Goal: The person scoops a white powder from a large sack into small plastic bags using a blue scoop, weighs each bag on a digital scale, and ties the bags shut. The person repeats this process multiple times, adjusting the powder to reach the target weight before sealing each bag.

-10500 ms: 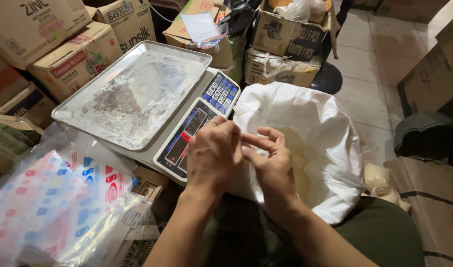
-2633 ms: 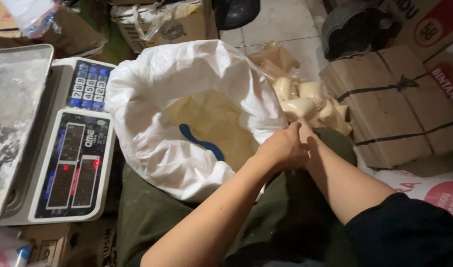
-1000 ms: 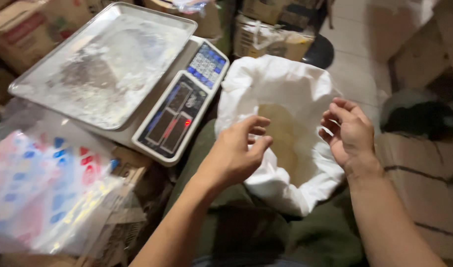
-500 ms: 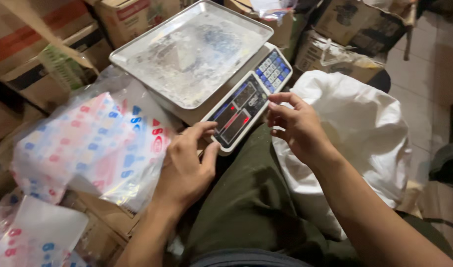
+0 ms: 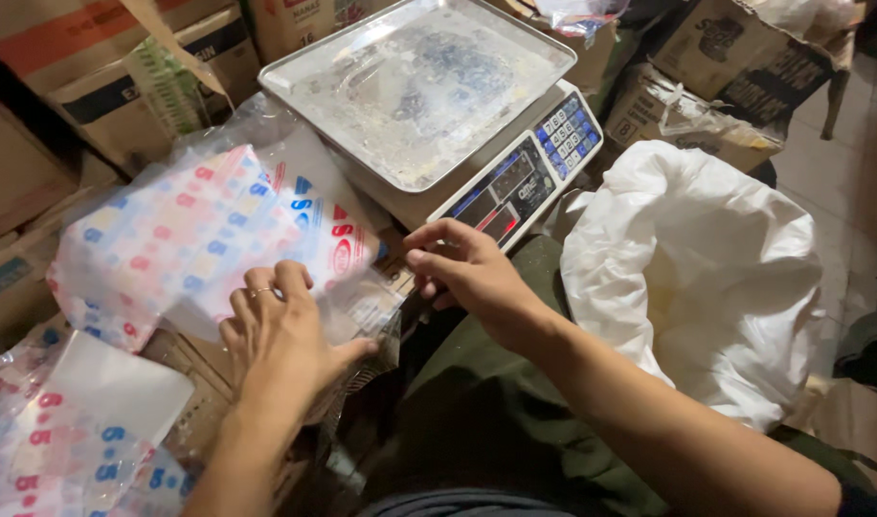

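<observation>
While the left hand [image 5: 281,340] lies flat, fingers spread, on a clear plastic bag [image 5: 357,311] at seven o'clock from the digital scale [image 5: 477,144], the right hand [image 5: 462,273] pinches that bag's edge at three o'clock of the left.

Cardboard boxes [image 5: 65,86] crowd the left and far side; stacks of printed plastic bags [image 5: 199,230] lie on the boxes at left; a digital scale [image 5: 458,124] with a metal tray sits among them; the tiled floor [image 5: 841,191] at right carries a white sack [image 5: 707,268].
</observation>
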